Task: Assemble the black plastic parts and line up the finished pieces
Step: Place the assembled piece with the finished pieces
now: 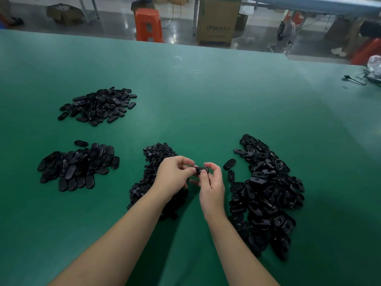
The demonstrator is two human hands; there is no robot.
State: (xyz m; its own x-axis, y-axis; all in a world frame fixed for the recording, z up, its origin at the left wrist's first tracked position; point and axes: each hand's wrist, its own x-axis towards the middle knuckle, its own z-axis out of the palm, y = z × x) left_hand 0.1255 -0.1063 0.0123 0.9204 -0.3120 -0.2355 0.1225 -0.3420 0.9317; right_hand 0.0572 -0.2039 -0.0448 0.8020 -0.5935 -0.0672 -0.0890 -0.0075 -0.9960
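both hands, left hand (175, 174) and right hand (211, 182), pinch one black oval part (201, 169); box lettering unreadable

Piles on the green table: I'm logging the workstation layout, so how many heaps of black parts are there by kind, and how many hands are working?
Heaps of oval black parts: 3 (far left, near left, right)
Heap of small round black parts: 1
Hands: 2 (left hand, right hand), both on one black piece
Total: 6
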